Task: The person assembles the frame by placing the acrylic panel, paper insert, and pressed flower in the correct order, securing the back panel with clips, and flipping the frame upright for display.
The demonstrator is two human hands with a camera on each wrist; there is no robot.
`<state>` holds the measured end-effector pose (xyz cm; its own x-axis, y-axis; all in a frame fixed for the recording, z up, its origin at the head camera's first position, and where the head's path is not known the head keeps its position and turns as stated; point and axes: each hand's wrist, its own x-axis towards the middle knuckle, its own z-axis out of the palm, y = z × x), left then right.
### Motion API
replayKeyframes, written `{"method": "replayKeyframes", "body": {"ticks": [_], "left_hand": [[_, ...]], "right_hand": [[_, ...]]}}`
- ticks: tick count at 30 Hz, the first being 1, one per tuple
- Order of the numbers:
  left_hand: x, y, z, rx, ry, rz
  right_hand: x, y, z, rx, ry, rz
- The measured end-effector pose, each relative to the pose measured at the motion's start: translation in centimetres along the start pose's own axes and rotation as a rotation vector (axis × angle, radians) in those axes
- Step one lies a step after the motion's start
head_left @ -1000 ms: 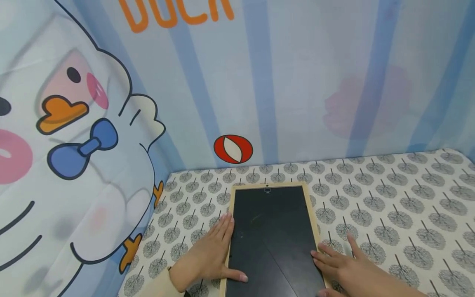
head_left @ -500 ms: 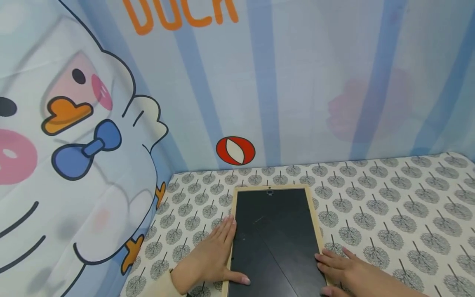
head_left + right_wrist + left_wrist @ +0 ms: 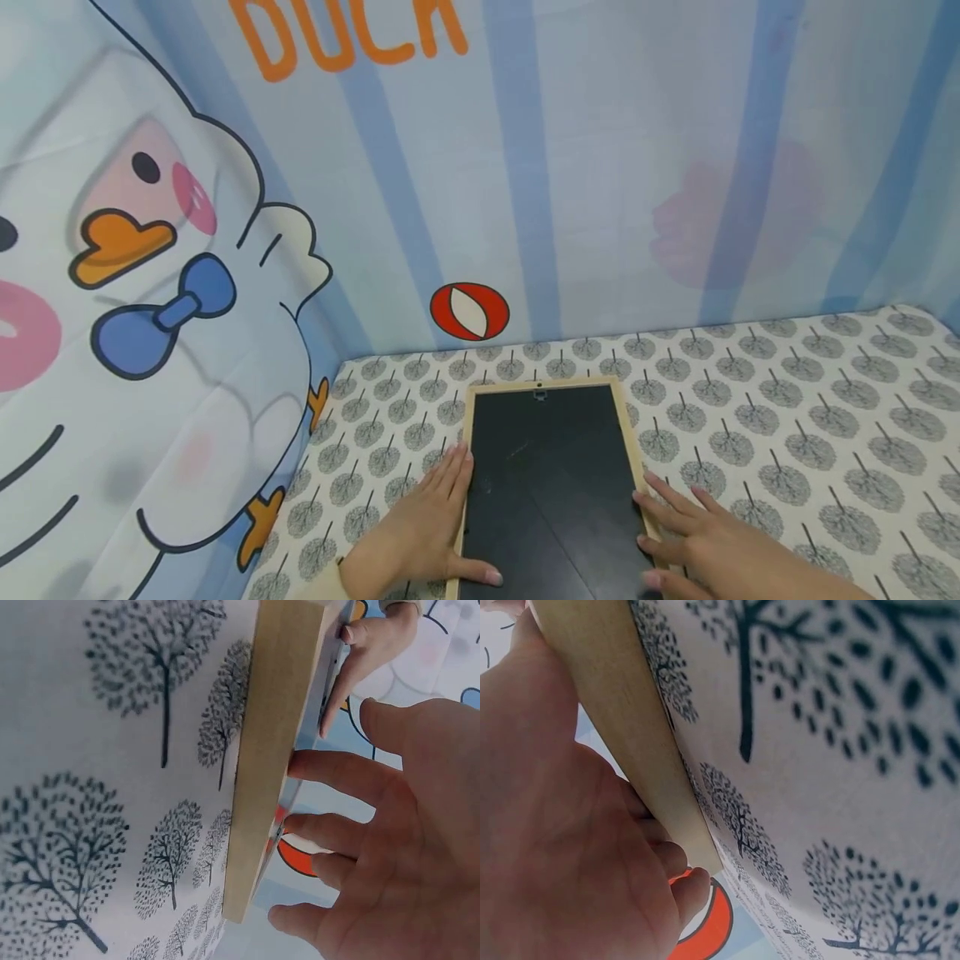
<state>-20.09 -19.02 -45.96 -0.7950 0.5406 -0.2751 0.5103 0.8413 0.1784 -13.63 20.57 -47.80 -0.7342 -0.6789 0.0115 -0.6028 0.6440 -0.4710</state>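
Observation:
A picture frame with a pale wooden rim [image 3: 628,433] and a black backing board [image 3: 555,475] lies back side up on the cloth. At its far end is a small metal hanger [image 3: 540,396]. My left hand [image 3: 420,529] rests along the frame's left side, fingers straight, thumb laid across the board. On the opposite side my right hand [image 3: 701,542] touches the rim and board edge with spread fingertips. The right wrist view shows these fingers [image 3: 337,772] extended against the wooden side [image 3: 274,727]. The frame's near end is cut off in the head view.
A cream cloth [image 3: 787,417] printed with grey trees covers the table. Behind it hangs a blue striped backdrop [image 3: 600,167] with a red ball print [image 3: 469,312]. A large cartoon duck [image 3: 225,358] fills the backdrop on the left.
My right hand's fingers have spread apart along the frame's right edge. The left hand keeps its place, and the frame lies as before. The head view has shifted slightly.

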Motion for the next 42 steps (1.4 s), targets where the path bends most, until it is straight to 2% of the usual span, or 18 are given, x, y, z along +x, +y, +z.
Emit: {"method": "replayKeyframes", "body": {"ticks": [7,10,13,16,19,22,25,27,30,32,35,39,42], "left_hand": [[0.0,0.2,0.0,0.001,0.004,-0.009],[0.2,0.4,0.0,-0.023,-0.001,-0.007],[0.4,0.3,0.0,-0.053,-0.004,-0.002],[0.7,0.0,-0.2,-0.092,-0.006,0.014],[0.9,-0.4,-0.5,-0.208,-0.016,0.008],[1.1,-0.8,-1.0,-0.344,0.026,-0.003],[1.3,-1.2,-1.5,-0.456,0.130,0.014],[1.4,-1.5,-1.6,-0.501,0.208,0.002],[1.8,-2.0,-1.6,-0.585,0.285,-0.071],[2.1,-2.4,-1.4,-0.619,0.322,-0.124],[2.4,-2.8,-1.1,-0.670,0.322,-0.161],[2.6,-3.0,-0.7,-0.767,0.280,-0.175],[2.7,-3.1,-0.6,-0.800,0.262,-0.185]], "right_hand": [[-0.3,-0.4,-0.5,0.044,-0.037,0.106],[-0.8,-0.2,-0.9,0.116,-0.087,0.145],[-1.0,0.1,-1.8,0.236,-0.166,0.193],[-0.6,0.4,-2.7,0.271,-0.189,0.184],[0.1,0.6,-3.5,0.310,-0.148,0.168],[1.0,0.7,-4.1,0.339,-0.066,0.169],[1.9,0.9,-4.5,0.365,0.044,0.250],[2.6,1.2,-4.7,0.434,0.096,0.327],[3.7,1.9,-5.1,0.592,0.143,0.439],[4.4,2.4,-5.2,0.729,0.140,0.491],[5.0,2.9,-4.9,0.843,0.141,0.541],[5.3,3.1,-4.5,0.880,0.130,0.554],[5.4,3.3,-4.3,0.893,0.113,0.539]]}}
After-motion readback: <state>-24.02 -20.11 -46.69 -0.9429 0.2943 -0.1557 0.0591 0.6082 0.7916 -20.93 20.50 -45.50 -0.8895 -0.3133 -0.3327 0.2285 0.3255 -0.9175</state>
